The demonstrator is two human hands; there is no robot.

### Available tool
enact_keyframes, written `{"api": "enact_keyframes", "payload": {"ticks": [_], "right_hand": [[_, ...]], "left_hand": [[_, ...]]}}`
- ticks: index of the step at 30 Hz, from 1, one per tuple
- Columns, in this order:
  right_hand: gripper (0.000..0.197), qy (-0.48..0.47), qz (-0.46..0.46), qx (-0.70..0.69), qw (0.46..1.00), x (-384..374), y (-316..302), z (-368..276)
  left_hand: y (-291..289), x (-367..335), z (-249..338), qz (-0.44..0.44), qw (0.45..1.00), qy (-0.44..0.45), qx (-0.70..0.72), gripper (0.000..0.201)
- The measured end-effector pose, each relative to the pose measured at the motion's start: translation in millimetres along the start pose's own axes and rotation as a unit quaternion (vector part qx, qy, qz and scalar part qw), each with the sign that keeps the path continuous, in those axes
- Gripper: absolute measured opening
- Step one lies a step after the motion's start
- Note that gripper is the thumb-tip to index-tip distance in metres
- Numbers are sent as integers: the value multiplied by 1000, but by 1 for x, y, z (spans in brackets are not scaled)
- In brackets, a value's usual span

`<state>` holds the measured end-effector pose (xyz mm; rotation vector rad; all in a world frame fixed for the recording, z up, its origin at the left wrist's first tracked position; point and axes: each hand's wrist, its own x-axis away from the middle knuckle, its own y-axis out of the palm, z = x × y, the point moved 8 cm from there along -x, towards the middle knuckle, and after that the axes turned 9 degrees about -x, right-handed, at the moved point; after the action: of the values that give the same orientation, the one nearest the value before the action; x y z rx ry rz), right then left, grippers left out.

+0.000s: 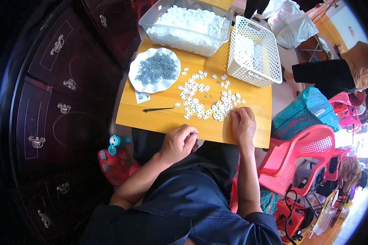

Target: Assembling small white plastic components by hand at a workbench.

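Note:
Small white plastic pieces (189, 93), each with two holes, lie scattered over the middle of the wooden table (151, 122). A few tiny grey screws (206, 96) rest among them. My left hand (180, 141) is held at the table's near edge, its thumb and fingers pressed together; anything between them is too small to make out. Resting on the tabletop, my right hand (244, 122) has its fingers curled down beside the nearest white pieces, and its fingertips are hidden. A thin black tool (158, 109) lies left of the pieces.
A scalloped white plate (133, 76) full of grey screws stands at the left. Behind are a clear bin (184, 30) heaped with white parts and a perforated white basket (253, 75). Dark drawers (65, 81) flank the left; a pink chair (296, 159) stands right.

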<state>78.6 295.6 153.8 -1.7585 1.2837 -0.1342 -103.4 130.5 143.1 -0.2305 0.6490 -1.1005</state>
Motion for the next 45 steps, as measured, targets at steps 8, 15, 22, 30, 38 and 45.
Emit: {"api": "enact_keyframes", "payload": {"ticks": [8, 15, 22, 30, 38, 45], "right_hand": [[3, 20, 55, -42, 997, 3, -8, 2], [11, 50, 8, -65, 997, 14, 5, -9], [14, 50, -5, -15, 999, 13, 16, -6], [16, 48, -14, -32, 998, 15, 10, -6], [11, 227, -8, -349, 909, 45, 13, 11], [9, 264, -30, -516, 814, 61, 29, 1]], "left_hand": [[-1, 0, -1, 1, 1000, -1, -6, 5], [1, 0, -1, -9, 1000, 0, -8, 5], [0, -1, -1, -10, 1000, 2, -4, 5], [2, -1, 1, -14, 1000, 1, -9, 6], [9, 4, -7, -19, 999, -20, 18, 7], [24, -8, 2, -65, 982, -124, 128, 3]]}}
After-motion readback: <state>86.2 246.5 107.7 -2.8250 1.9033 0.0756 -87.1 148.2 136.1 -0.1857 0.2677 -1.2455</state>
